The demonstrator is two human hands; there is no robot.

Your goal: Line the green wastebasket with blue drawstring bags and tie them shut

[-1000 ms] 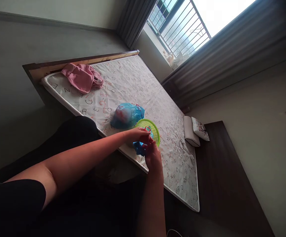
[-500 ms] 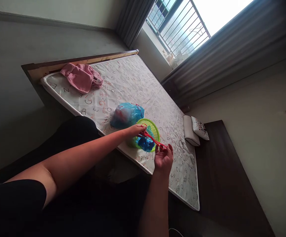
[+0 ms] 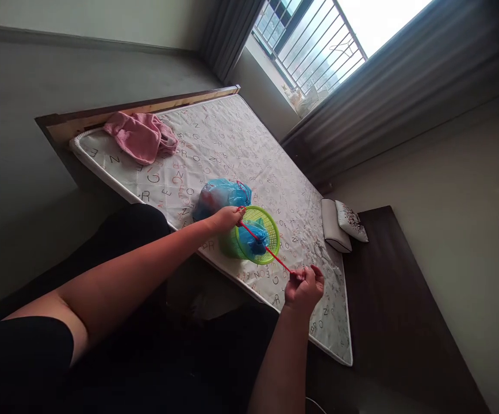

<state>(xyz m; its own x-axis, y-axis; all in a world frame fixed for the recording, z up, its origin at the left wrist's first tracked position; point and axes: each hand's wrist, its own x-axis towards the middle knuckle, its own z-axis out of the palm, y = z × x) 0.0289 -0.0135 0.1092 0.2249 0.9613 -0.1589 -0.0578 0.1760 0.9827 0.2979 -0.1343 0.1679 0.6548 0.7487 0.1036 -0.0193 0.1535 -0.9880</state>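
My left arm (image 3: pixel 124 279) and right arm (image 3: pixel 281 356) reach out; left hand (image 3: pixel 227 218) pinches, right hand (image 3: pixel 304 288) grips at its four o'clock.

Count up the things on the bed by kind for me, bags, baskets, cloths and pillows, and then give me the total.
Green basket: 1
Blue plastic bags: 2, one in the basket, one beside it
Pink cloth: 1
Pillows: 2, one plain, one patterned
Total: 6
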